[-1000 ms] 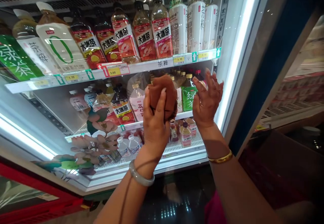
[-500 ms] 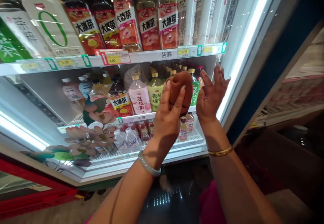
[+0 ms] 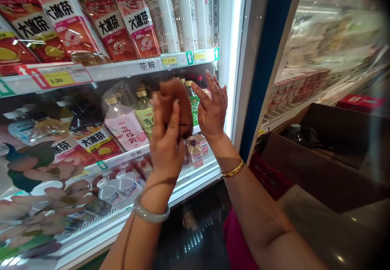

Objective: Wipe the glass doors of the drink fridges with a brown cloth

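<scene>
My left hand (image 3: 169, 144) holds a folded brown cloth (image 3: 176, 103), with two fingers laid over it, up against the front of a lit drinks cooler. My right hand (image 3: 212, 109) is raised beside it, its fingers spread and nothing in them. Whether that palm touches the glass I cannot tell. Through the front, behind my hands, show a pink-labelled bottle (image 3: 124, 125) and a green-labelled bottle (image 3: 193, 105) on the middle shelf. The cloth is slightly blurred and hides some bottles.
Large iced-tea bottles (image 3: 138, 24) line the upper shelf above a price strip (image 3: 115, 71). Flower decals (image 3: 33, 168) cover the lower left of the glass. Right of the blue cooler frame (image 3: 258, 66), an open cardboard box (image 3: 317, 172) with a bottle inside stands before another chilled shelf.
My view has turned to the right, so the cooler sits further left and the box shows more. Both hands stay raised; the left still holds the cloth.
</scene>
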Available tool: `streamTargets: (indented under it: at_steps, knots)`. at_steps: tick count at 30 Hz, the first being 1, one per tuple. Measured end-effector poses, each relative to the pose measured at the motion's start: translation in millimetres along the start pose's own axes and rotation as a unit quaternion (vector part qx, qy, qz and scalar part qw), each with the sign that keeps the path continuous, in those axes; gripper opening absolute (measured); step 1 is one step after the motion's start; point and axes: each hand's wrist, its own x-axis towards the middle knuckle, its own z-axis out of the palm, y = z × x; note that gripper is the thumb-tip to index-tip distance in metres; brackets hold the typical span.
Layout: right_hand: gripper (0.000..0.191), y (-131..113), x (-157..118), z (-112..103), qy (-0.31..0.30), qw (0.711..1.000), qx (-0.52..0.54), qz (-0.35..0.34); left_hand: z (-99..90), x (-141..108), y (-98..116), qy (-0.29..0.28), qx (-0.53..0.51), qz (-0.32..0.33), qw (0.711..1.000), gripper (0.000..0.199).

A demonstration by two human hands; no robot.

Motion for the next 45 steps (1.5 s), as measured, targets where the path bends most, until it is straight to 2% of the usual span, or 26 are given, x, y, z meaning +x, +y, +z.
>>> streamTargets:
  at_steps: [3, 6, 13, 16, 20, 24, 29, 31, 35, 38, 43, 45]
  knots:
    - [0.048, 8.2, -0.1, 0.5, 0.007, 1.000, 0.003, -0.006, 23.8, -12.9, 7.2, -0.047, -0.040, 0.026, 0.998, 0.085]
    - [0.045, 13.1, -1.0, 0.0, 0.006, 1.000, -0.005, 0.013, 35.2, -17.6, 9.1, -0.045, -0.062, 0.030, 0.997, 0.082]
    - [0.050, 8.9, -4.5, 1.3, -0.004, 0.998, 0.066, 0.022, 26.4, 10.8, 7.7, 0.027, -0.039, 0.014, 0.999, 0.081]
    - [0.046, 12.6, -5.5, 0.9, 0.001, 0.997, 0.078, 0.014, 35.1, 9.7, 11.2, 0.011, -0.049, 0.021, 0.999, 0.074]
    - [0.042, 23.1, -3.9, -3.6, 0.008, 0.996, 0.093, -0.013, 50.0, -3.8, 13.9, -0.002, -0.081, 0.030, 0.996, 0.068]
    - [0.040, 27.2, -0.4, -7.0, 0.006, 0.996, 0.090, -0.014, 48.2, -2.1, 12.6, -0.007, -0.107, 0.019, 0.994, 0.065]
    - [0.045, 23.4, 0.5, -7.4, 0.020, 0.996, 0.089, -0.014, 43.7, 17.1, 14.1, 0.068, -0.065, 0.014, 0.995, 0.076]
    - [0.044, 26.0, -1.8, -8.1, 0.018, 0.995, 0.099, -0.018, 50.4, 17.1, 18.6, 0.058, -0.063, 0.016, 0.996, 0.080]
    - [0.037, 41.7, -8.2, -10.0, 0.047, 0.992, 0.115, 0.012, 69.4, 5.3, 30.5, 0.000, -0.095, 0.007, 0.995, 0.086]
    - [0.036, 52.0, -10.2, -10.5, 0.060, 0.991, 0.115, 0.031, 70.8, 3.2, 32.9, -0.017, -0.099, 0.004, 0.995, 0.088]
    - [0.040, 48.8, -3.1, -16.6, 0.071, 0.987, 0.142, 0.032, 56.4, 14.6, 26.8, 0.048, -0.051, -0.011, 0.997, 0.092]
    - [0.038, 42.5, 2.4, -23.9, 0.088, 0.979, 0.180, 0.044, 56.1, 15.4, 25.8, 0.039, -0.036, 0.000, 0.999, 0.092]
